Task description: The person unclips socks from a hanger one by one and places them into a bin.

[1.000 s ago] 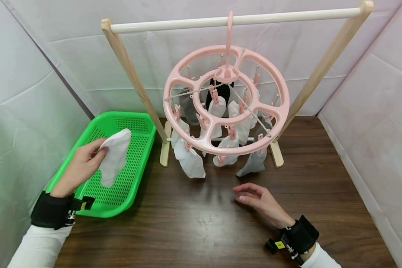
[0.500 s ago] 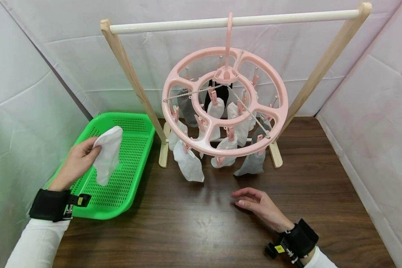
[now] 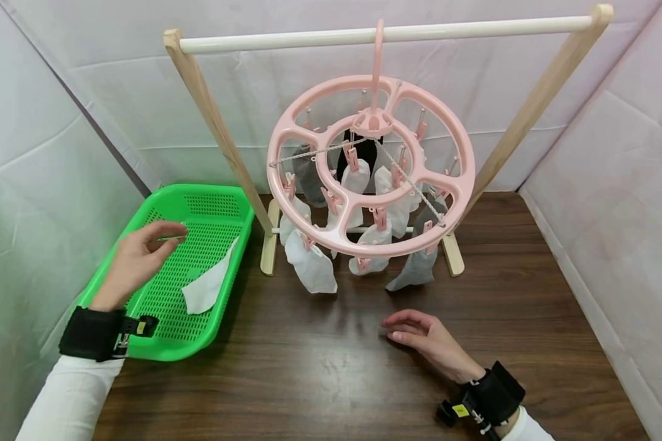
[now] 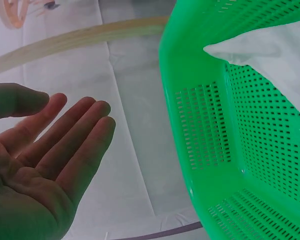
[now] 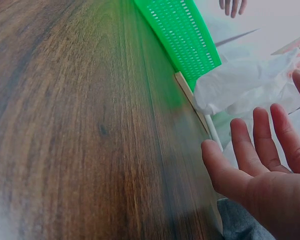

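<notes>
My left hand hovers over the left part of a green plastic basket, fingers loosely extended and holding nothing. A white sock lies in the basket against its right wall, to the right of that hand. In the left wrist view the fingers are spread apart from the thumb, and the white sock shows inside the basket. My right hand stays low over the table in front of the hanging socks, its fingers relaxed and holding nothing.
A round pink clip hanger hangs from the white bar of a wooden stand. White, grey and black socks are clipped to it, among them a white sock and a grey sock at the front. The brown table spreads below.
My left hand has let go of the white sock, which dropped into the basket's right side. The hand has shifted slightly to the right. My right hand has barely moved.
</notes>
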`<state>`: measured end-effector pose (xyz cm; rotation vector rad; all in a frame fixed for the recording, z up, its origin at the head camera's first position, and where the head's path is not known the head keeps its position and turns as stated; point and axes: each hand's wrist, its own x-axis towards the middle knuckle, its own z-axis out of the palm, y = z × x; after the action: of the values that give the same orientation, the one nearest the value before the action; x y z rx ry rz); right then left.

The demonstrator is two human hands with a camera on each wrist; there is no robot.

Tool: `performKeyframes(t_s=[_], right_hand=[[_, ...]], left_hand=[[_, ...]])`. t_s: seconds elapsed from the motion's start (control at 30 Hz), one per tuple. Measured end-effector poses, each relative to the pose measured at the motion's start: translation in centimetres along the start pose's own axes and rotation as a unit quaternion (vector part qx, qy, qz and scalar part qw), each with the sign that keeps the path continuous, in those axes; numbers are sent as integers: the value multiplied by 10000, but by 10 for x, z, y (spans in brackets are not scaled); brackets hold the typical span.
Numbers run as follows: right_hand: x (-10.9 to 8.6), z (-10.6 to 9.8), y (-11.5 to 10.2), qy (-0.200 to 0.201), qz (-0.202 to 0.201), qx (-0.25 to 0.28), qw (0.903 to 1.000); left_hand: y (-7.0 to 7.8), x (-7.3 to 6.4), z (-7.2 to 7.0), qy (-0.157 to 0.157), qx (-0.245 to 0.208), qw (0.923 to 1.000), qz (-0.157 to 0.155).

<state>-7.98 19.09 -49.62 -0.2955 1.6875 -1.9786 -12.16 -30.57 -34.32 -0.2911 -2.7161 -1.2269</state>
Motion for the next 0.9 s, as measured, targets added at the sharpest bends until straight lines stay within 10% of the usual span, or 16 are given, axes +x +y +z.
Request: performKeyframes(t_s=[0.9], right_hand=[[-17,-28,-44,246,-586,-1262,9900]], left_hand=[[18,-15,42,-681,433,9938,761]])
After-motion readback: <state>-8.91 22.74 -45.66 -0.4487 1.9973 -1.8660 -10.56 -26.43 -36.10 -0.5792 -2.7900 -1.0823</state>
